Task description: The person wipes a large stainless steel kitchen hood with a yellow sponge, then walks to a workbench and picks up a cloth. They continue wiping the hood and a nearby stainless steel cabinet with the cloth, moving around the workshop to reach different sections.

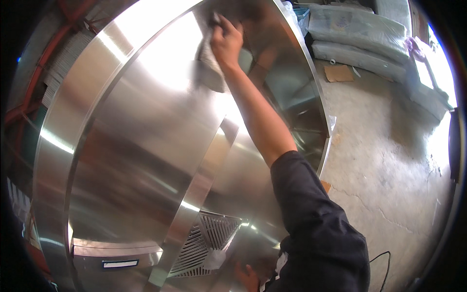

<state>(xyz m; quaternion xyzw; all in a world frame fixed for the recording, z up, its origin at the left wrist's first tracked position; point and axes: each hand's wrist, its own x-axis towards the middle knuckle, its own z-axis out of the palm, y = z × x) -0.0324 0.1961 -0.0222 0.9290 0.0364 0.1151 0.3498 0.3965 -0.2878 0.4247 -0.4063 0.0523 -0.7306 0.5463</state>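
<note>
My right arm, in a dark sleeve pushed up to the elbow, stretches to the far part of a large shiny stainless-steel hood [131,160]. There my right hand [227,43] is closed on a greyish cloth [212,77], which hangs beside the wrist against the steel. Motion blurs the cloth's edges and hides part of its shape. At the lower edge, dim fingers [249,278] show next to my sleeve. Whether these are my left hand or a reflection in the steel, I cannot tell.
A raised steel strip [199,182] crosses the hood beside a slotted baffle filter [206,246]. Wrapped grey bundles [357,34] and a piece of cardboard [339,73] lie on the concrete floor [389,194] at right. A thin black cable [387,265] runs there too. Red metal framing [36,73] stands at left.
</note>
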